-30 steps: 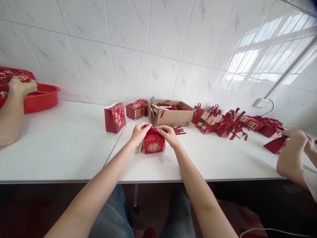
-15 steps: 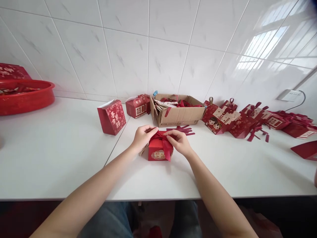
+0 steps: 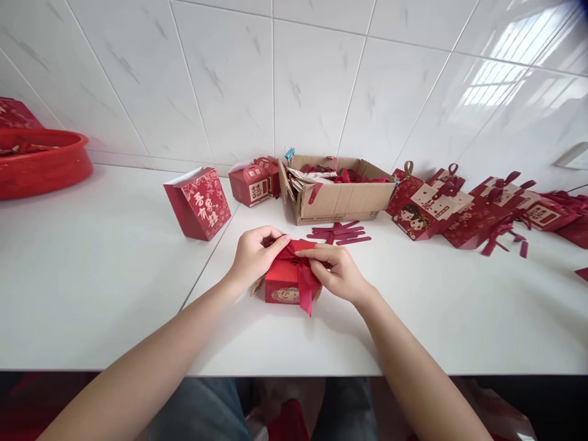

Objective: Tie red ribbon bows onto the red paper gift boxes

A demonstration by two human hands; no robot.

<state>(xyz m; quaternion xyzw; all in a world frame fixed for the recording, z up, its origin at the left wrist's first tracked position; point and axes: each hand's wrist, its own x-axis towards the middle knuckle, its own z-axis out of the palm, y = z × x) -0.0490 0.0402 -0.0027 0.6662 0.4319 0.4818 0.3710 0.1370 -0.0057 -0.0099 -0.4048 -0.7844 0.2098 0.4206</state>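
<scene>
A small red gift box [image 3: 285,286] with a gold emblem on its front stands on the white table [image 3: 105,288] straight ahead of me. A dark red ribbon [image 3: 305,283] lies across its top and one tail hangs down the front. My left hand [image 3: 254,252] pinches the ribbon at the box's left top edge. My right hand [image 3: 334,269] pinches the ribbon at the right top, fingertips nearly meeting the left hand's.
Behind the gift box lie loose ribbon strips [image 3: 339,233] and an open cardboard carton [image 3: 337,199] with red pieces. A red paper bag [image 3: 198,203] and a small red box [image 3: 250,182] stand to the left, a red basin [image 3: 40,168] far left, several finished red boxes [image 3: 463,211] to the right.
The view has tilted and shifted, so the other people's hands at the left and right edges are gone. My hands stay on the ribbon; a ribbon tail now hangs down the box's front.
</scene>
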